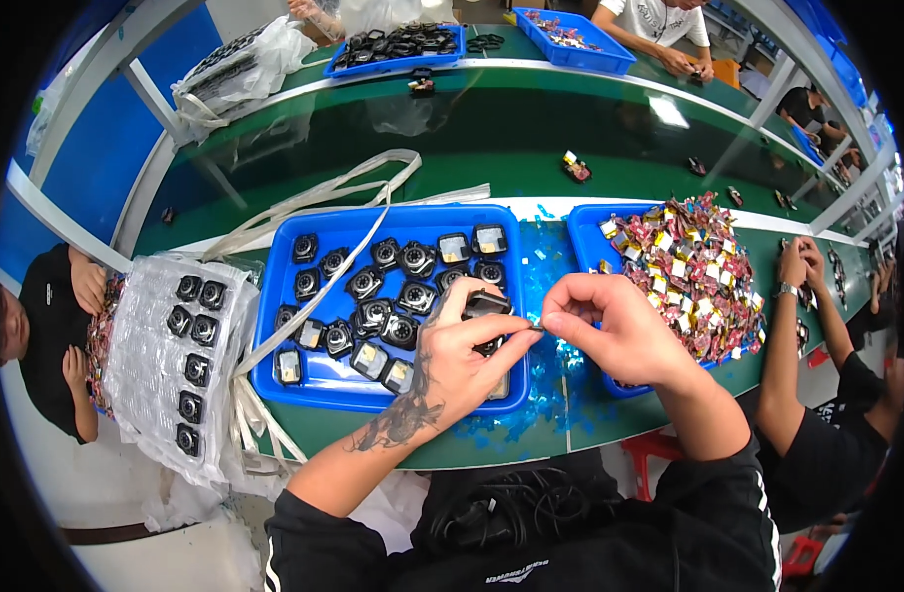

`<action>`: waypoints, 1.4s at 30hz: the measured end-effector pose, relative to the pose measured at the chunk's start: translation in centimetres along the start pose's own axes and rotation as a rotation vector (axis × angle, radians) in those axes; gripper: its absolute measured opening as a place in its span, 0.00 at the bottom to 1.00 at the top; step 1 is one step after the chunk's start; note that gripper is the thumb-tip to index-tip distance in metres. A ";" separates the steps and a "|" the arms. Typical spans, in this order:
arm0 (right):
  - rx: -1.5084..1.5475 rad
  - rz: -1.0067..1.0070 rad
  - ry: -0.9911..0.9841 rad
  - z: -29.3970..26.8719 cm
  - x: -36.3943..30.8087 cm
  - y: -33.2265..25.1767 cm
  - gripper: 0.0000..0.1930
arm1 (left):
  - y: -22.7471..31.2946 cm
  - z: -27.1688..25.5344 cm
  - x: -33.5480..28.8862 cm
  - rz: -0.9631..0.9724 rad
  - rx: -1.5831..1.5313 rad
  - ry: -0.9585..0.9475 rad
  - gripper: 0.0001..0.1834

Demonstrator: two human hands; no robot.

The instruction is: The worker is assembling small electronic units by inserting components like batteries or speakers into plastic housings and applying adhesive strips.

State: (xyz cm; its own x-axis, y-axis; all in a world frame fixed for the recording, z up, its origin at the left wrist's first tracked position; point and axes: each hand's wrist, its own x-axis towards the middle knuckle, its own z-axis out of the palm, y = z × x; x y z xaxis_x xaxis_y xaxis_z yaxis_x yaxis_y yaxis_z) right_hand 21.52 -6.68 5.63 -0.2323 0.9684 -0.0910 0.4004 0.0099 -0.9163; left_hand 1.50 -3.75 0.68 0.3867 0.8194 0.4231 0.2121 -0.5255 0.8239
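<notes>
- Left hand [462, 360] at frame centre, fingers curled closed around a small black module [488, 306], held above the right edge of the blue tray [319, 380].
- Right hand [610, 331] just right of centre, thumb and forefinger pinched shut on a tiny piece at the module's side; too small to tell what the piece is.
- Fingertips of both hands meeting at that pinch, touching or nearly so.
- Blue tray at centre left on the green table [491, 163], filled with black camera-like modules [373, 316], some lens-up, some showing a pale square face.
- White strap [319, 286] lying diagonally across the tray's left half, running on toward the upper centre.
- Second blue tray [582, 242] at centre right, heaped with small red, yellow and silver parts [693, 271].
- Scraps of blue film [545, 370] scattered on the table between the two trays and under the hands.
- Clear blister sheet [156, 365] at lower left, holding two rows of black modules.
- Another person's arms [797, 326] at the right edge, hands joined near the heaped tray.
- Another person in a black shirt [47, 316] at the left edge.
- Further blue bin [397, 49] of dark parts at upper centre, beyond the table's green strip.
- Dark cables [511, 508] bundled in the lap at lower centre.
</notes>
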 end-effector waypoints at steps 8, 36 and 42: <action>0.410 0.109 -0.146 0.1 1.0 1.9 0.07 | -0.7 0.6 0.2 0.173 -0.014 -0.024 0.08; -0.056 -0.213 0.544 4.9 -0.4 0.8 0.05 | -1.0 2.2 -0.7 -0.374 -0.875 -0.175 0.27; -0.184 -0.235 0.526 4.5 -0.4 1.1 0.05 | -0.6 2.1 -0.7 -0.341 -0.887 -0.196 0.26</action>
State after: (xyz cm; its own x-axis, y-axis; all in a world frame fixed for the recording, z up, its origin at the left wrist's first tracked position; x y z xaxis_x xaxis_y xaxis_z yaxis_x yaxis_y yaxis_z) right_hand 18.07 -8.21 2.89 0.1178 0.9280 0.3535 0.5495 0.2356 -0.8016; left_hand 3.00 -4.46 -0.95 0.5897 0.8008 0.1046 -0.3822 0.1626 0.9097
